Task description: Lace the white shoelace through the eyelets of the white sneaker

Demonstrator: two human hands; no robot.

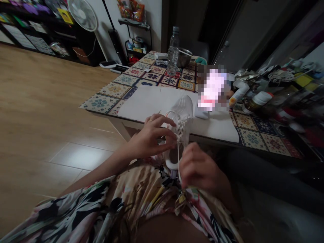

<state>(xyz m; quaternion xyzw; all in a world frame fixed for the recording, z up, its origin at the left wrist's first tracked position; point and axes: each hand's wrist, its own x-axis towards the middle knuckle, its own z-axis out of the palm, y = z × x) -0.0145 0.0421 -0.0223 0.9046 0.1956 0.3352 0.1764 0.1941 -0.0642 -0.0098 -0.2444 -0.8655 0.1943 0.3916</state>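
A white sneaker [183, 107] leans over the table's front edge, its toe on a white sheet and its heel toward my lap. White laces [181, 127] cross its front through the eyelets. My left hand [157, 136] rests at the shoe's left side, its bent fingers gripping around the lace area and opening. Lower right, my right hand [198, 167] is closed on a shoelace [179, 153] that runs down from the eyelets. Slight blur hides the exact pinch of those fingers.
The white sheet [141, 101] covers part of the patterned table [108, 90]. A lit, pixelated phone-like screen [212, 89] stands right of the shoe. Behind are a plastic bottle [173, 50] and a metal bowl [184, 59]. Several bottles and jars [260, 99] crowd the right side.
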